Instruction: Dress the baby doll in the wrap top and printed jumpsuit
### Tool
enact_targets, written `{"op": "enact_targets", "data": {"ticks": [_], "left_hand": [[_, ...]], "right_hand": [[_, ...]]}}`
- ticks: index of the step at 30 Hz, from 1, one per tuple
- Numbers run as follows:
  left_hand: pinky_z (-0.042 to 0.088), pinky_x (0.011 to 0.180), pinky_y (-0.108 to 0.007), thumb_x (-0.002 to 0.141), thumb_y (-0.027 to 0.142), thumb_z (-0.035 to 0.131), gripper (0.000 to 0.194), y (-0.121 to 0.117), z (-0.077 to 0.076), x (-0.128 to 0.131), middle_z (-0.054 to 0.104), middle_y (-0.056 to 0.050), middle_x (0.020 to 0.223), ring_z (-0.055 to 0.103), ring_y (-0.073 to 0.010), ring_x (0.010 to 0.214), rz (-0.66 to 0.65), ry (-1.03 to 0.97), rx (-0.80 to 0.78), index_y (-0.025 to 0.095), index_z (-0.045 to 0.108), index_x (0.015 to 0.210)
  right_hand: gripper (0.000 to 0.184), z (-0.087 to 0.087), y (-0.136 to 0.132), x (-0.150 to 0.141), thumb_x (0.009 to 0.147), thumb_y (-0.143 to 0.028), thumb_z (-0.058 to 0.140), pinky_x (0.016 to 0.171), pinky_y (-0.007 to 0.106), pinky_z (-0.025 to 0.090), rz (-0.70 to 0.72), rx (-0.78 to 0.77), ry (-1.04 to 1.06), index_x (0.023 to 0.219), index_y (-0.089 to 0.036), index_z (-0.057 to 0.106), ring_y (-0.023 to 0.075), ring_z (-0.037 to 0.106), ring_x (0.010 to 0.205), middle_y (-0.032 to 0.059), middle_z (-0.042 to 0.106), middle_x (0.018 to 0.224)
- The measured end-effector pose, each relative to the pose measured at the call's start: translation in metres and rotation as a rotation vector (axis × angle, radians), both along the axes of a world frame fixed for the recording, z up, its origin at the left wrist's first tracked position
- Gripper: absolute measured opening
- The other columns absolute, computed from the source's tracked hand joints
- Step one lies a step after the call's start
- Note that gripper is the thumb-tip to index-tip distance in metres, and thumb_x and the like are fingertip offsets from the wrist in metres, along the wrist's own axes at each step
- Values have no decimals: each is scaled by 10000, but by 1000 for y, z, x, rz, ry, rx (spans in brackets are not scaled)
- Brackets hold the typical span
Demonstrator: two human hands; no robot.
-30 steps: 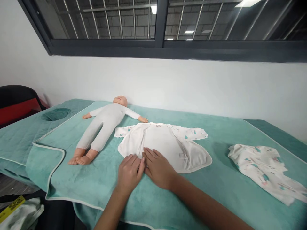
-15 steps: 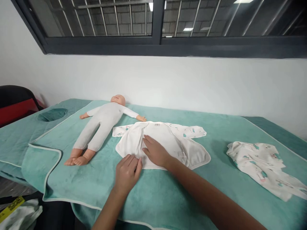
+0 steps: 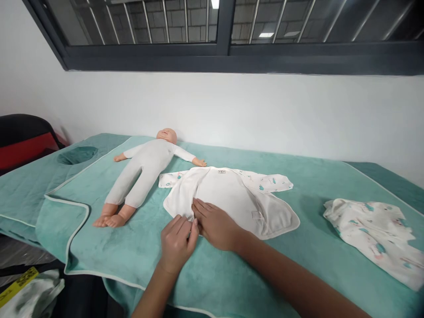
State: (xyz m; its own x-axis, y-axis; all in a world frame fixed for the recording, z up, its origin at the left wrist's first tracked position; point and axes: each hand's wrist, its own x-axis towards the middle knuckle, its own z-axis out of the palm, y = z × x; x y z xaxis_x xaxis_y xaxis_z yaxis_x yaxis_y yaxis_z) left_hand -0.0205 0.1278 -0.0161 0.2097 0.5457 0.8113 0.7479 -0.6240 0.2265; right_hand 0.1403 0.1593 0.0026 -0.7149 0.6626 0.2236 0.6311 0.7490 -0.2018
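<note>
A white baby top (image 3: 228,190) with printed sleeves lies spread open, inner side up, on the teal bed cover. Its lower left edge is pinched in my left hand (image 3: 178,240), whose fingers are closed. Beside it, my right hand (image 3: 215,227) rests on the cloth with fingers stretched and close together, the tips near my left thumb. A baby doll (image 3: 145,161) in a pale bodysuit lies on its back to the left, arms out. Its near hand sits just above the top's left sleeve.
Crumpled printed baby clothing (image 3: 374,234) lies on the right of the teal cover (image 3: 126,251). The bed has a round hole (image 3: 77,155) at left. A white wall and barred window stand behind. A red and black object (image 3: 28,141) is at far left.
My right hand has slid down and toward my left hand along the top. My left hand stays at the lower edge. The view has shifted slightly.
</note>
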Motion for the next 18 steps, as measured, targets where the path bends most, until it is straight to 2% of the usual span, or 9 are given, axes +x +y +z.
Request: {"op": "enact_targets", "data": {"ticks": [3, 6, 8, 12, 14, 18], "left_hand": [[326, 548, -299, 845, 52, 546, 328, -1, 2, 0, 410, 31, 537, 380, -127, 534, -6, -6, 13, 210, 390, 605], [322, 541, -298, 852, 65, 541, 331, -1, 3, 0, 400, 33, 533, 384, -126, 527, 11, -5, 13, 209, 394, 592], [312, 529, -295, 856, 76, 538, 343, -1, 4, -1, 386, 36, 527, 378, -121, 516, 19, -5, 14, 208, 389, 576], [292, 512, -289, 865, 95, 532, 367, -3, 2, 0, 365, 42, 517, 362, -109, 497, 29, -25, 26, 207, 371, 554], [285, 508, -289, 874, 102, 524, 370, -3, 3, 1, 362, 42, 514, 357, -108, 494, 32, -51, 21, 206, 364, 557], [328, 529, -279, 914, 141, 488, 376, 0, 15, -13, 398, 33, 520, 410, -116, 518, 86, -133, -76, 206, 363, 565]], "right_hand": [[547, 3, -21, 4, 991, -364, 352, 1161, 390, 280, 39, -43, 11, 1441, -55, 378, 231, 279, 1430, 179, 343, 1522], [550, 7, -33, 17, 984, -435, 370, 1178, 400, 246, 30, -106, 25, 1459, -159, 370, 193, 299, 1423, 103, 364, 1527], [524, 8, -35, 33, 993, -432, 337, 1184, 422, 229, -115, -128, 28, 1452, -184, 385, 181, 292, 1427, 80, 368, 1526], [555, 6, -38, 73, 996, -430, 291, 1176, 461, 245, -500, -149, -11, 1439, -116, 404, 214, 230, 1452, 118, 286, 1555], [586, 2, -43, 89, 983, -472, 308, 1173, 483, 252, -571, -137, -17, 1452, -131, 390, 228, 212, 1457, 114, 268, 1560], [592, 1, -51, 96, 966, -503, 328, 1176, 483, 256, -567, -129, 44, 1464, -186, 379, 227, 198, 1462, 76, 277, 1563]]}}
